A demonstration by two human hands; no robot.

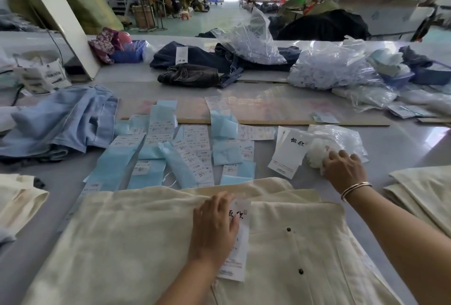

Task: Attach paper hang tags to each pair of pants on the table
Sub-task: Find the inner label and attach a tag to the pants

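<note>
Fingers [228,217] of the left hand [212,229] lie flat, pressing the hang tag [238,241] onto cream pants [136,238]; right fingers [341,156] pinch white fluff [317,156].

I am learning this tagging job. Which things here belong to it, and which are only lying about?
In use: cream pants, hang tag under left hand, tag stack, white strings at right hand.
Lying about: blue pants, dark jeans, sticker sheets.

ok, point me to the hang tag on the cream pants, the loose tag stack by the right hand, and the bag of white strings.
hang tag [240,251], head view, bare lower half right of the left hand.
tag stack [289,156], head view, middle of top tag.
bag of white strings [341,137], head view, clear plastic above the right hand.
</note>
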